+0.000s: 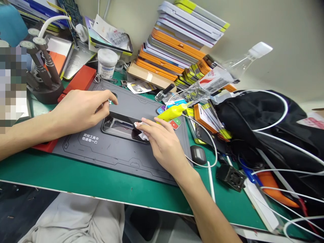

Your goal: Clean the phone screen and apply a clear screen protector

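A phone with a dark, glossy screen lies on the grey work mat. My right hand is over the phone's right end, its fingers pressing a small white wipe on the glass. My left hand is above the mat's upper left, just past the phone's left end, with fingers bent and thumb near the index finger; whether anything small is between them cannot be made out. A yellow-green tool lies behind my right hand.
Stacked orange and grey boxes stand at the back. A white jar and a tool holder are at the left. A clear bottle, black earbud case, small fan, loose white cables and a black bag crowd the right.
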### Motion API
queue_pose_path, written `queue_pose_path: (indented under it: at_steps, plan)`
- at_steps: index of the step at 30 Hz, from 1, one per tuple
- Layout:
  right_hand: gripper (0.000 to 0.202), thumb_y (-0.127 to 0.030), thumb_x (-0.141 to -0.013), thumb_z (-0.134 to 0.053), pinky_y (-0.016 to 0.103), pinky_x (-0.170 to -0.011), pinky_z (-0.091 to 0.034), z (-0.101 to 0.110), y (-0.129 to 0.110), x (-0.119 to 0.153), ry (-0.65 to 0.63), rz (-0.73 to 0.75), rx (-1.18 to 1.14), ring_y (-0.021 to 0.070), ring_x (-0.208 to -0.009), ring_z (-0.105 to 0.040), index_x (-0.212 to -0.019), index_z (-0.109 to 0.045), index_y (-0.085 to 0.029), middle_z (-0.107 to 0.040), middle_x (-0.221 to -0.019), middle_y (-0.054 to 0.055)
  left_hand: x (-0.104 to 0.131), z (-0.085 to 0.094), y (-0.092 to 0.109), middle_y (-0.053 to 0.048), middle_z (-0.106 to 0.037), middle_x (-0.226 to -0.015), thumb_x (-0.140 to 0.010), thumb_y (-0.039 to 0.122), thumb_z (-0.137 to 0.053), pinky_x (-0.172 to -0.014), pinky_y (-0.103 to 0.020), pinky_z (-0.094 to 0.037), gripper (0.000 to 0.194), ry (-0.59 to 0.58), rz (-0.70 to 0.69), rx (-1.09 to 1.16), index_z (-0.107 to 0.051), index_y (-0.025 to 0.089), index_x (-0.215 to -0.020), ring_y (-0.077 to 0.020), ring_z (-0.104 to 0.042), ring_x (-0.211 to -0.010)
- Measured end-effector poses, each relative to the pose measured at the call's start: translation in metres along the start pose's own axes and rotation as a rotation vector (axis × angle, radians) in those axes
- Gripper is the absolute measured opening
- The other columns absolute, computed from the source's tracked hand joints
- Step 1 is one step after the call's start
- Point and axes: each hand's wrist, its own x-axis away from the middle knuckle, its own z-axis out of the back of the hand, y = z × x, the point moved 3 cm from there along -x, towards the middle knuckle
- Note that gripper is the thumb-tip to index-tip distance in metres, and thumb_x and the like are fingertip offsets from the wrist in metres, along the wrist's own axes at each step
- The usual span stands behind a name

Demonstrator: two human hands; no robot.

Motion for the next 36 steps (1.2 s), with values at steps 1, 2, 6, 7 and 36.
queue_pose_path:
  at_steps: [1,2,6,7,36]
  plan:
    - [0.047,-0.006,-0.131,-0.052,0.060,-0.141,-0.065,-0.002,-0.002,-0.004,-0.014,-0.003,0.001,0.0313,-0.161,-0.087,-0.158,-0.082,-0.030,-0.097,-0.157,0.008,0.000,0.000,0.000,-0.004,-0.098,-0.111,-0.119,0.046,-0.047,-0.088,-0.043,-0.065,0.056,-0.001,-0.004,0.001,-0.089,0.034,-0.155,-0.0337,-0.093,-0.097]
    - [0.047,-0.007,-0.132,-0.051,0.060,-0.141,-0.065,-0.004,-0.004,-0.009,-0.025,-0.008,0.003,0.0311,-0.162,-0.087,-0.158,-0.083,-0.029,-0.097,-0.157,0.009,0.000,0.001,-0.001,-0.004,-0.098,-0.110,-0.119,0.046,-0.047,-0.088,-0.043,-0.065,0.056,0.000,-0.008,0.000,-0.089,0.034,-0.155,-0.0338,-0.093,-0.097]
    - [0.050,-0.006,-0.132,-0.047,0.061,-0.144,-0.064,-0.009,-0.006,-0.020,-0.070,-0.024,0.018,0.0312,-0.164,-0.086,-0.159,-0.084,-0.028,-0.096,-0.160,0.010,0.001,0.003,-0.001,-0.004,-0.098,-0.109,-0.118,0.045,-0.047,-0.084,-0.043,-0.065,0.055,0.013,-0.016,0.002,-0.089,0.034,-0.152,-0.0339,-0.093,-0.096]
    - [0.051,-0.006,-0.131,-0.048,0.062,-0.145,-0.063,-0.008,-0.005,-0.019,-0.073,-0.019,0.023,0.0312,-0.163,-0.086,-0.160,-0.084,-0.028,-0.096,-0.160,0.010,0.001,0.004,-0.001,-0.004,-0.098,-0.108,-0.118,0.046,-0.047,-0.083,-0.044,-0.064,0.055,0.009,-0.016,0.001,-0.089,0.034,-0.152,-0.0339,-0.093,-0.095]
    - [0.032,-0.024,-0.136,-0.056,0.052,-0.120,-0.076,0.011,0.013,0.014,0.063,-0.175,-0.056,0.0332,-0.147,-0.093,-0.150,-0.083,-0.032,-0.099,-0.149,0.010,0.001,0.001,0.002,-0.004,-0.098,-0.106,-0.122,0.045,-0.046,-0.085,-0.045,-0.068,0.054,-0.003,-0.024,-0.044,-0.088,0.036,-0.156,-0.0343,-0.094,-0.094]
